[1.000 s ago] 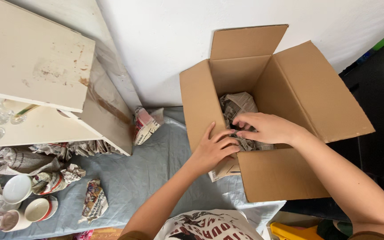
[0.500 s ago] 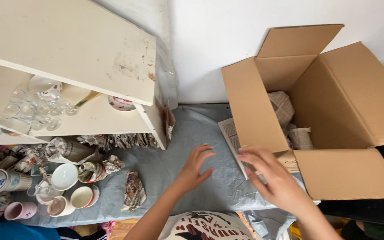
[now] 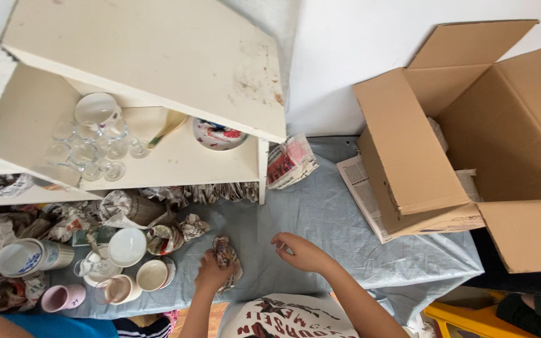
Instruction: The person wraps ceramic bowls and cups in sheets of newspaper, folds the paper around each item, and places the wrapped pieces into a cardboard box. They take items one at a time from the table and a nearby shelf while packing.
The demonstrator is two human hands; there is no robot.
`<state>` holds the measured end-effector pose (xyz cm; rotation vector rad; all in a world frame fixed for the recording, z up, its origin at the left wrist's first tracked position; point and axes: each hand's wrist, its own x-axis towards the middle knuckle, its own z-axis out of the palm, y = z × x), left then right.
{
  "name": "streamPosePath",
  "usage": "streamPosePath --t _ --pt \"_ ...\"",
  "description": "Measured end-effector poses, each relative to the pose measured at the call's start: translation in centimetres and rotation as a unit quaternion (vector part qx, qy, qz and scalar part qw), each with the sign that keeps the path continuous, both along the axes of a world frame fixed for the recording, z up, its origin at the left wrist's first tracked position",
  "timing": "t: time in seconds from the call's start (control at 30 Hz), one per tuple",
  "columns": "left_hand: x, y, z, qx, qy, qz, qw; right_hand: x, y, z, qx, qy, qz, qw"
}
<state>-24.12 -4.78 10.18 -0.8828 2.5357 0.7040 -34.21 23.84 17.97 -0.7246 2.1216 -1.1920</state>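
**Quick count of what's out**

One open cardboard box (image 3: pixel 471 144), one white shelf unit (image 3: pixel 139 75), one pink mug (image 3: pixel 62 297), one patterned bowl (image 3: pixel 219 133) on the shelf, plus two hands: left hand (image 3: pixel 211 272), right hand (image 3: pixel 300 250). Clear glasses (image 3: pixel 89 150) are too clustered to count.

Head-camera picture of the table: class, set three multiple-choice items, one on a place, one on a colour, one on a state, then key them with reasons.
1. Where does the cardboard box stand?
A. right end of the table
B. on the white shelf
C. on the floor

2. What colour is the small cup at the lower left?
A. green
B. pink
C. black

3. What does the left hand do?
A. lies flat and empty
B. closes on a paper-wrapped bundle
C. reaches into the box

Answers: 1 A, it sits on the grey cloth at the right. 2 B, its side is pink. 3 B, its fingers wrap the bundle.
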Motion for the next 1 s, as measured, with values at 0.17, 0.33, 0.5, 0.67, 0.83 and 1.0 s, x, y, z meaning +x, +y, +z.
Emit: streamPosePath --t 0.17,0.33,0.5,0.67,0.83,1.0 --pt "-0.5 -3.3 -4.9 0.115 0.054 0.025 0.992 0.9 -3.8 -6.8 -0.007 -0.131 0.023 0.991" --pt "-1.7 -2.0 -5.2 0.343 0.176 0.116 0.915 1.1 -4.3 -8.8 0.002 -0.234 -0.065 0.970" --pt "-3.4 -1.6 -3.1 0.467 0.186 0.162 0.849 0.7 -5.4 -8.4 -0.014 -0.309 -0.114 0.944" --pt "-3.8 -0.2 -1.9 0.497 0.258 0.114 0.821 1.4 -8.7 -9.7 -0.204 -0.328 -0.213 0.898" --pt "-4.1 3.7 1.6 0.332 0.440 0.031 0.834 2.6 -11.0 -11.7 -0.122 -0.006 -0.326 0.937" --pt "-3.6 7.9 8.1 0.167 0.423 -0.003 0.891 3.1 -9.4 -7.8 -0.288 -0.203 -0.344 0.870"
